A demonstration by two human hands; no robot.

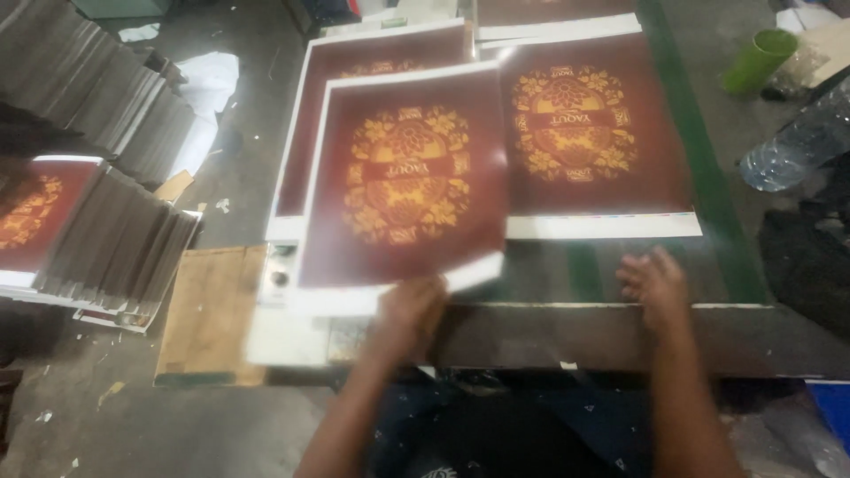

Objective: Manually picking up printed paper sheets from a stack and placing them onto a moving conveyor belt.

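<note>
Printed Sheet Held Over Green Desk

Left hand [412,305] grips the near edge of 1 maroon printed sheet [403,177], raised over a stack [301,159] at left. Right hand [655,283] rests open and flat on the desk [708,195], holding nothing. Another sheet [593,133] lies right. Stacked boards [106,239] occupy the concrete floor [133,425].

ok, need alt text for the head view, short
A person's left hand lifts a dark red printed sheet with a gold floral emblem by its near edge, above a stack of like sheets, while the right hand rests flat on the green-striped table. Another matching sheet lies to the right; a green cup and a plastic bottle sit at far right.
</note>
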